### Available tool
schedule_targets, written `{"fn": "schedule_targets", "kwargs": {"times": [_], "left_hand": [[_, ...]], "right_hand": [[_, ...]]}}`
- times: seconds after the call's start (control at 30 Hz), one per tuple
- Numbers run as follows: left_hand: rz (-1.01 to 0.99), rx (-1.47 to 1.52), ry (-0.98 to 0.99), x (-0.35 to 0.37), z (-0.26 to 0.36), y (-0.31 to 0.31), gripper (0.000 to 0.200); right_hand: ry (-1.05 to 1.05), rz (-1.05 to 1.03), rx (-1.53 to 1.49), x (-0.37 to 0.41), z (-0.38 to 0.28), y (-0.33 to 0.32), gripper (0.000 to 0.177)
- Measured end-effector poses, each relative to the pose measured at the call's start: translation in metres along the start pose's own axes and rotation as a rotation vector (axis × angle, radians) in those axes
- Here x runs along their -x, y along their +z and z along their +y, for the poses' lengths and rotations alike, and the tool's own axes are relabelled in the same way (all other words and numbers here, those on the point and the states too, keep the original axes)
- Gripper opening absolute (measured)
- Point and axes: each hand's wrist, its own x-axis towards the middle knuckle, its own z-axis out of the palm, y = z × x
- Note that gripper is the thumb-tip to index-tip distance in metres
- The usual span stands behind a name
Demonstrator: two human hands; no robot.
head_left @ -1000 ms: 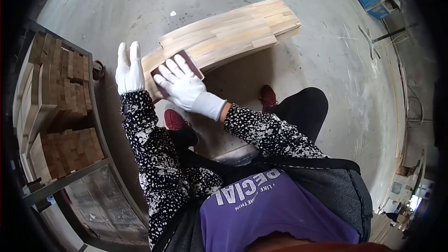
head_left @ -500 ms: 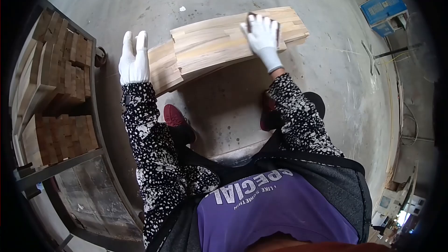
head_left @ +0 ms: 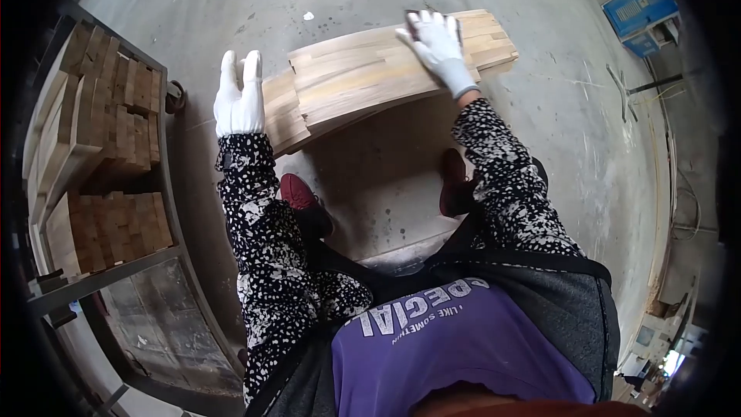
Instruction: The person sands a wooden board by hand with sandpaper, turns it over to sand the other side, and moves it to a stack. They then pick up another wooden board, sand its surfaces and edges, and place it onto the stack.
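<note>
Pale, stepped-edged wooden panel (head_left: 363, 69) lies beneath the dark pad (head_left: 412, 23) gripped by the right hand (head_left: 440, 45), the left hand (head_left: 240, 104) (white-gloved, open) beside it.

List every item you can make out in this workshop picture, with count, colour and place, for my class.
Wood panels: several, pale tan, stacked ahead of the person
Pad: one, dark brown, under the right hand
Rack: one, grey, far left
Wood blocks: many, brown, in the rack
Wheel: one, dark, beside the rack
Scrap: one, white, on the floor
Box: one, blue, upper right
Clutter: count unclear, mixed colours, lower right
Shirt: one, purple, bottom centre
Shoes: two, dark red, below the panels
Left hand: one, white-gloved, by the panels' left end
Right hand: one, white-gloved, over the panels
</note>
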Motion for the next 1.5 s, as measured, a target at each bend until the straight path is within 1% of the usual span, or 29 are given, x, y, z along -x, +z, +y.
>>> {"fn": "schedule_targets", "kwargs": {"times": [0.03,0.07,0.17,0.23,0.27,0.37,0.4,0.5,0.57,0.6,0.63,0.67,0.7,0.73,0.77,0.8,0.83,0.9,0.93,1.0,1.03,1.13,1.23,1.27,1.3,1.37,1.43,1.47,1.5], "left_hand": [[-0.001,-0.042,-0.004,0.0,0.003,-0.002,0.068],[-0.007,-0.085,-0.009,0.001,0.003,-0.003,0.069],[-0.005,-0.075,0.008,-0.002,-0.008,0.0,0.068],[-0.022,-0.072,0.034,-0.005,-0.009,0.007,0.068],[-0.027,-0.095,0.032,-0.005,-0.008,0.01,0.068],[-0.041,-0.157,0.035,-0.004,-0.01,0.016,0.068],[-0.038,-0.206,0.066,-0.006,-0.014,0.018,0.069],[-0.012,-0.306,0.11,-0.007,-0.023,0.015,0.069],[-0.041,-0.23,0.065,-0.002,-0.017,0.012,0.069],[-0.052,-0.189,0.039,0.002,-0.014,0.011,0.07],[-0.035,-0.185,0.025,0.003,-0.011,0.01,0.07],[-0.054,-0.234,0.023,0.004,-0.006,0.008,0.07],[-0.06,-0.289,0.017,0.005,-0.001,0.002,0.07],[-0.057,-0.292,0.018,0.01,0.009,-0.001,0.069],[-0.045,-0.309,0.014,0.015,0.017,-0.004,0.068],[-0.06,-0.339,0.079,0.008,0.01,-0.005,0.068],[-0.075,-0.397,0.053,0.008,0.01,-0.004,0.068],[-0.019,-0.369,0.113,0.012,0.012,-0.004,0.065],[-0.036,-0.366,0.094,0.011,0.011,-0.001,0.062],[-0.141,-0.286,0.029,0.013,0.021,-0.003,0.058],[-0.098,-0.291,0.05,0.013,0.016,0.003,0.055],[-0.048,-0.335,0.062,0.016,0.006,0.014,0.053],[-0.055,-0.354,0.061,0.021,0.014,0.001,0.055],[-0.067,-0.345,0.045,0.023,0.017,-0.002,0.055],[-0.08,-0.335,0.028,0.024,0.019,-0.005,0.056],[-0.07,-0.333,0.04,0.024,0.017,-0.008,0.057],[-0.066,-0.326,0.054,0.025,0.011,-0.009,0.059],[-0.062,-0.322,0.058,0.024,0.007,-0.008,0.059],[-0.151,-0.364,0.032,0.023,0.001,-0.003,0.063]], "right_hand": [[0.092,-0.053,0.024,0.001,0.02,0.004,0.051],[0.078,-0.055,0.027,0.0,0.016,0.006,0.051],[0.218,0.034,0.154,0.013,0.005,0.006,0.053],[0.08,0.06,0.066,0.016,-0.05,0.001,0.051],[-0.025,0.136,-0.048,0.021,-0.083,0.005,0.051],[-0.339,0.225,-0.297,0.05,-0.172,0.003,0.052],[-0.331,0.23,-0.303,0.055,-0.174,-0.001,0.052],[-0.57,0.206,-0.446,0.065,-0.17,-0.021,0.047],[-0.534,0.103,-0.358,0.057,-0.133,-0.031,0.044],[-0.487,0.166,-0.339,0.055,-0.102,-0.026,0.043],[-0.393,0.109,-0.247,0.051,-0.069,-0.026,0.041],[-0.22,-0.054,-0.113,0.049,-0.042,-0.042,0.039],[-0.117,-0.047,-0.025,0.049,-0.004,-0.031,0.047],[0.021,-0.063,0.095,0.052,0.019,-0.032,0.047],[0.005,0.166,0.071,0.059,0.048,-0.009,0.047],[0.086,0.017,0.009,0.053,0.057,-0.004,0.049],[0.113,0.005,0.14,0.055,0.042,-0.01,0.047],[-0.01,0.105,0.197,0.062,-0.006,-0.022,0.044],[-0.07,0.108,0.145,0.063,-0.034,-0.02,0.044],[-0.395,0.351,-0.027,0.076,-0.093,-0.023,0.041],[-0.415,0.352,-0.067,0.08,-0.115,-0.027,0.041],[-0.622,0.2,-0.329,0.089,-0.16,-0.045,0.043],[-0.667,0.168,-0.33,0.074,-0.124,-0.039,0.045],[-0.609,0.181,-0.259,0.068,-0.096,-0.034,0.045],[-0.55,0.192,-0.189,0.063,-0.065,-0.028,0.045],[-0.198,-0.15,-0.023,0.051,-0.011,-0.038,0.046],[0.018,-0.042,-0.106,0.051,0.066,0.002,0.048],[0.015,-0.037,-0.103,0.055,0.072,0.003,0.048],[0.023,-0.062,-0.173,0.057,0.076,0.002,0.05]]}}
